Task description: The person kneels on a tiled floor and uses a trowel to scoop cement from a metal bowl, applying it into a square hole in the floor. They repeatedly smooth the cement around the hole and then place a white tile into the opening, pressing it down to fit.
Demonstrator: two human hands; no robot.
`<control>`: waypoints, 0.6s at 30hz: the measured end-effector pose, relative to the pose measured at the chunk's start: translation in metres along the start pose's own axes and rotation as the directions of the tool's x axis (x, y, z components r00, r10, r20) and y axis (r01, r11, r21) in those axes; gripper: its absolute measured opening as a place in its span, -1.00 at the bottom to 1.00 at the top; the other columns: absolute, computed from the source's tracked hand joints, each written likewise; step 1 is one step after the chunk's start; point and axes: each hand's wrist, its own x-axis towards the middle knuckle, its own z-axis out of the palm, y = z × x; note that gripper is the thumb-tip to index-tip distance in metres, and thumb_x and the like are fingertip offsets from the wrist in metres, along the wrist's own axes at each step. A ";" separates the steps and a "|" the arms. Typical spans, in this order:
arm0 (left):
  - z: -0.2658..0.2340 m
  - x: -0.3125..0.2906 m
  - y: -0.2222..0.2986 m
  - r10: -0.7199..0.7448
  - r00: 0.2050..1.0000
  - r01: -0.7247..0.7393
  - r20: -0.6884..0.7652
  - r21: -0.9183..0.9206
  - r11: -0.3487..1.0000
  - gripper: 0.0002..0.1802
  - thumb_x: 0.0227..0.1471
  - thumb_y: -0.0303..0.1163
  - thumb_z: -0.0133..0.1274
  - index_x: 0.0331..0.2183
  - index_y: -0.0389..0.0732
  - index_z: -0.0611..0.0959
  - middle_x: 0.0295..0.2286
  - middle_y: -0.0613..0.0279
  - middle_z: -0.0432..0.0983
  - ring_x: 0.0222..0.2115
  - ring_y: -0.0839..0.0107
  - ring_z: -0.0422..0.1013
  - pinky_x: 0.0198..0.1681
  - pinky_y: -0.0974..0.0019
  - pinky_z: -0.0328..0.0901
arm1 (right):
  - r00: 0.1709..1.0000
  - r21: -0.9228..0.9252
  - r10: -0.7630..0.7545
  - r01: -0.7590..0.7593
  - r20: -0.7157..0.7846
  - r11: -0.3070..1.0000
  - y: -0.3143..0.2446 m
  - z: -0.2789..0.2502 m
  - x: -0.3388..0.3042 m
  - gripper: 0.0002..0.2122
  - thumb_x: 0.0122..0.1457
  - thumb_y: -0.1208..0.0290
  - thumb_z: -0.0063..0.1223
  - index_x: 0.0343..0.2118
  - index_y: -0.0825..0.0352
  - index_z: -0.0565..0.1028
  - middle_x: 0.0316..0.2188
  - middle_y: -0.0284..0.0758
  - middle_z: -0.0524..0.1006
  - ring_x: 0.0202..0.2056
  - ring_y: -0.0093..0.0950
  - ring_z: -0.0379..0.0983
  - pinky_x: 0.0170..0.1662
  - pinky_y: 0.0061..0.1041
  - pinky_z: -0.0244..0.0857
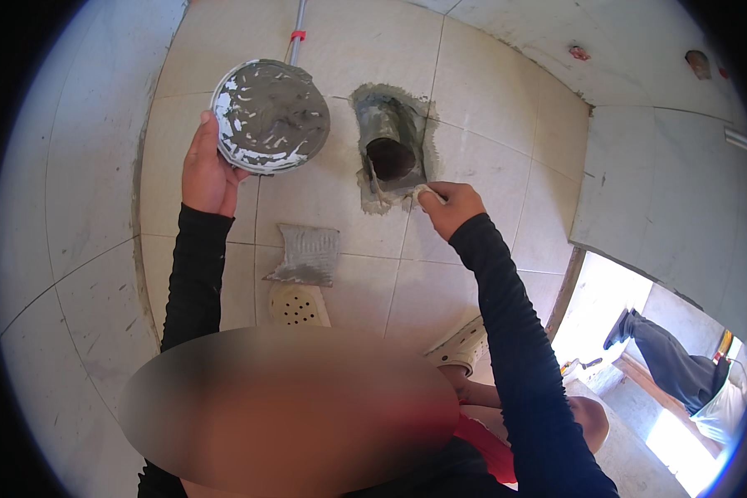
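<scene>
My left hand (pixel 208 176) is closed on the side of a round white container (pixel 234 158), whose top is spread with wet grey mortar (pixel 278 112). It is held up over the floor at the left. To its right, a rough-edged hole in the tiles (pixel 369 195) surrounds a grey pipe (pixel 382 124) with a dark open mouth. At the lower right corner of that hole, my right hand (pixel 458 209) pinches a small pale piece (pixel 426 191); its kind cannot be made out. The fingertips are close to the hole's edge.
A flat grey mortar-smeared piece (pixel 309 255) lies before my cream clog (pixel 299 307). A pole with a red collar (pixel 298 36) reaches the floor behind the container. Tiled walls rise on both sides. Through the doorway at right, another person's leg (pixel 672 361) shows.
</scene>
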 end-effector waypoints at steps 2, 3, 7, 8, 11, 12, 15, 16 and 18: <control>0.000 0.000 -0.001 0.012 1.000 -0.011 0.013 -0.009 1.000 -0.43 0.44 0.00 -0.27 0.16 -0.26 0.42 0.01 0.07 0.55 -0.06 0.32 0.58 -0.06 0.22 0.58 | 1.000 -0.051 -0.020 0.019 -0.020 0.998 -0.012 0.002 -0.003 -0.58 0.19 0.12 0.12 -0.10 0.42 0.65 -0.36 -0.01 0.67 -0.33 -0.10 0.64 -0.19 -0.27 0.49; 0.000 0.000 -0.001 0.015 1.000 -0.015 0.016 -0.004 1.000 -0.43 0.44 0.00 -0.27 0.16 -0.26 0.42 0.02 0.07 0.55 -0.06 0.32 0.58 -0.06 0.21 0.58 | 1.000 -0.057 -0.001 0.001 -0.015 0.998 -0.018 0.004 -0.004 -0.58 0.18 0.12 0.13 -0.11 0.41 0.65 -0.33 0.02 0.66 -0.27 -0.05 0.63 -0.15 -0.24 0.49; 0.001 0.000 0.001 0.000 1.000 0.000 0.018 -0.008 1.000 -0.43 0.44 0.01 -0.26 0.17 -0.26 0.42 0.03 0.07 0.54 -0.05 0.30 0.57 -0.05 0.18 0.58 | 1.000 -0.113 0.001 -0.002 -0.004 0.994 -0.037 0.011 -0.009 -0.60 0.17 0.15 0.13 -0.12 0.41 0.65 -0.32 0.11 0.63 -0.21 0.03 0.60 -0.11 -0.21 0.49; 0.001 0.000 0.001 -0.003 1.000 0.003 0.016 -0.014 1.000 -0.43 0.44 0.01 -0.26 0.17 -0.27 0.42 0.03 0.07 0.54 -0.05 0.30 0.57 -0.05 0.17 0.57 | 1.000 -0.145 -0.013 0.009 -0.023 0.989 -0.041 0.014 -0.012 -0.61 0.17 0.16 0.13 -0.11 0.41 0.65 -0.32 0.13 0.62 -0.21 0.04 0.60 -0.10 -0.20 0.49; 0.002 0.000 0.001 -0.001 1.000 0.001 0.009 -0.020 1.000 -0.43 0.44 0.01 -0.25 0.17 -0.27 0.42 0.03 0.07 0.54 -0.05 0.29 0.57 -0.04 0.16 0.57 | 0.998 -0.205 -0.034 0.022 -0.057 0.978 -0.046 0.024 -0.025 -0.61 0.16 0.21 0.13 -0.08 0.42 0.63 -0.31 0.19 0.60 -0.21 0.08 0.58 -0.08 -0.16 0.48; 0.002 0.000 0.000 0.001 1.000 -0.001 0.006 -0.020 1.000 -0.43 0.44 0.01 -0.25 0.17 -0.27 0.42 0.03 0.06 0.54 -0.05 0.28 0.57 -0.04 0.16 0.57 | 0.996 -0.188 -0.056 0.043 -0.065 0.981 -0.045 0.022 -0.029 -0.62 0.17 0.22 0.14 -0.08 0.42 0.63 -0.30 0.19 0.60 -0.20 0.09 0.58 -0.08 -0.18 0.48; -0.002 0.002 -0.005 -0.001 1.000 0.001 0.005 -0.014 1.000 -0.42 0.43 0.01 -0.25 0.17 -0.26 0.42 0.04 0.06 0.53 -0.05 0.27 0.57 -0.05 0.16 0.57 | 0.990 -0.114 -0.130 0.123 -0.053 0.986 -0.033 0.006 -0.041 -0.62 0.18 0.25 0.16 -0.06 0.43 0.62 -0.31 0.15 0.62 -0.22 0.04 0.60 -0.09 -0.22 0.48; -0.005 0.004 -0.007 0.005 1.000 -0.005 0.006 -0.016 1.000 -0.43 0.43 0.01 -0.25 0.17 -0.26 0.43 0.03 0.08 0.55 -0.06 0.29 0.58 -0.07 0.18 0.57 | 0.988 -0.070 -0.153 0.150 -0.030 0.986 -0.027 -0.005 -0.046 -0.63 0.19 0.26 0.17 -0.04 0.43 0.61 -0.32 0.12 0.63 -0.24 -0.01 0.62 -0.11 -0.25 0.48; -0.011 0.006 -0.010 0.043 0.998 -0.041 0.055 -0.029 0.999 -0.44 0.43 0.02 -0.25 0.15 -0.24 0.44 0.00 0.10 0.57 -0.09 0.33 0.59 -0.11 0.23 0.58 | 0.990 0.020 -0.144 0.144 0.000 0.989 -0.020 -0.026 -0.056 -0.63 0.20 0.27 0.20 -0.02 0.44 0.60 -0.32 0.06 0.65 -0.27 -0.12 0.64 -0.12 -0.31 0.48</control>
